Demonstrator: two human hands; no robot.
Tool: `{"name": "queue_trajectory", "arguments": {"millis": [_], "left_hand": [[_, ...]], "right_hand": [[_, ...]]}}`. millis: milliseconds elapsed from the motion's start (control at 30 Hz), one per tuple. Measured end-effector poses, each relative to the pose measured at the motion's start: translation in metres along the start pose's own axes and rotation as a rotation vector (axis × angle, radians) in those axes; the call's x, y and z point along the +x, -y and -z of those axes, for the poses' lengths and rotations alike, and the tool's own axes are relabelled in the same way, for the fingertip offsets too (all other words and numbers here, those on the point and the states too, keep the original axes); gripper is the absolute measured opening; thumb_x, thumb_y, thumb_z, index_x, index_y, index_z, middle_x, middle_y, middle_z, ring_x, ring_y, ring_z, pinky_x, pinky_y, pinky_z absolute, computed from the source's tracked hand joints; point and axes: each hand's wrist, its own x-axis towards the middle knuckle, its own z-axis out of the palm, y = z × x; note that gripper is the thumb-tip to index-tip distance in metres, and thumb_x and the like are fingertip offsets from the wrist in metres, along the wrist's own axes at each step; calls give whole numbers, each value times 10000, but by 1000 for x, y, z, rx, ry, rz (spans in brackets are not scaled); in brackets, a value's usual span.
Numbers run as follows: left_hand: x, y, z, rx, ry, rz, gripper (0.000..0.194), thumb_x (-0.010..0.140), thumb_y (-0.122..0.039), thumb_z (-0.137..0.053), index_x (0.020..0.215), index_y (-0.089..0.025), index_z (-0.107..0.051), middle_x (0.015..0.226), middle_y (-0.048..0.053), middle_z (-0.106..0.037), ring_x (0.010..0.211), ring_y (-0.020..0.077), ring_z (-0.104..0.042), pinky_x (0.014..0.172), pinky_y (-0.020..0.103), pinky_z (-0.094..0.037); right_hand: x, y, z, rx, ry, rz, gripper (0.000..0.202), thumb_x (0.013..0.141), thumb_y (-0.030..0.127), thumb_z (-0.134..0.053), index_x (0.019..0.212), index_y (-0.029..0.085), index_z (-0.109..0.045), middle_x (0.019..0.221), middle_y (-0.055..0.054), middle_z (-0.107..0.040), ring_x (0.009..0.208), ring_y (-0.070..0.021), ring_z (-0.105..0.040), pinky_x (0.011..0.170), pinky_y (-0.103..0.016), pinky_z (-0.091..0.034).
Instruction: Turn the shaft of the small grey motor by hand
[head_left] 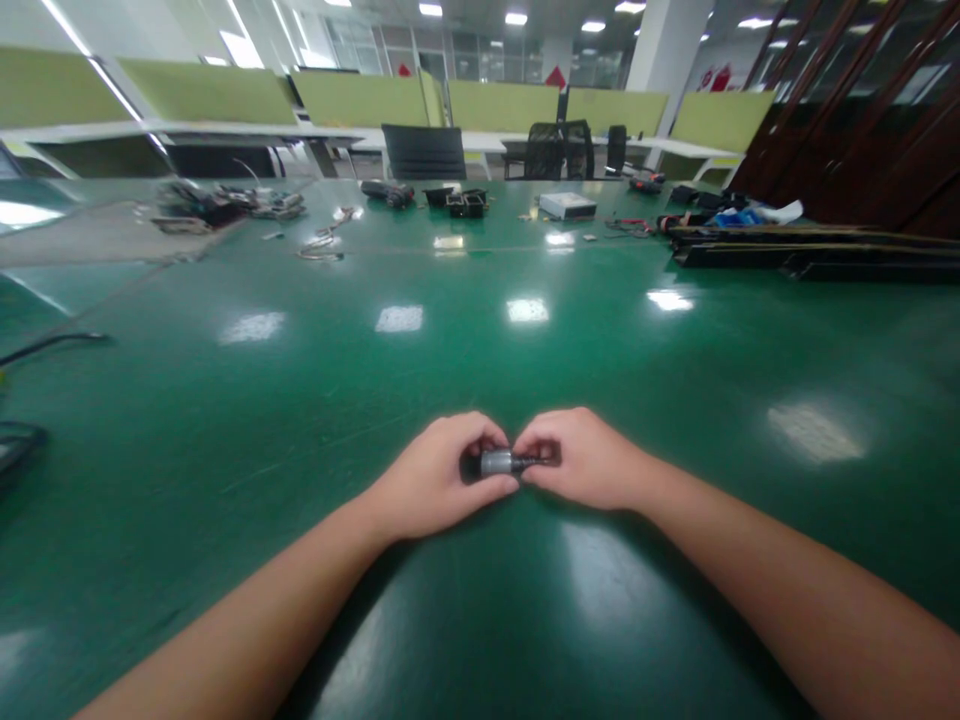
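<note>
Between my two hands, a small black-and-grey cylindrical part (496, 462) lies on its side, close to the green tabletop. My left hand (446, 475) curls its fingers and thumb around the wider end, which is dark with a grey band. On the other side, my right hand (574, 458) pinches the thinner, dark, ribbed end. The fingertips of both hands come close together over the part. Its exact kind is too small and partly covered to make out.
The glossy green table (337, 400) reflects ceiling lights. Black cables (56, 342) lie at the left edge. Farther back are a white box (567, 206), black parts (457, 202), a pile of wiring (217, 203) and long black strips (810, 250). Chairs (424, 152) stand beyond.
</note>
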Motion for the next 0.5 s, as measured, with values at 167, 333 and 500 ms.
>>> {"name": "queue_trajectory", "arguments": {"millis": [167,333,500], "left_hand": [[0,0,0,-15,5,1,190,846,-353,-681,954,-201,-647,887,14,-663,792,175,-609,707,289,-453],[1,2,-1,-24,-1,7,174,834,-334,-701,921,-197,-639,872,11,-655,793,178,-608,716,291,-444],[3,3,-1,-36,1,-12,179,846,-352,-695,902,-194,-630,844,3,-642,764,169,-594,691,282,-427]], "right_hand": [[0,3,1,-28,22,18,128,785,153,-702,908,172,-732,810,-9,-683,695,-115,-584,652,-226,-425],[-1,4,2,-88,26,54,103,805,172,-690,900,178,-729,821,-14,-676,719,-124,-584,667,-236,-415],[-1,2,1,-140,5,100,79,826,190,-675,885,175,-725,830,-23,-681,755,-138,-592,695,-247,-415]]}}
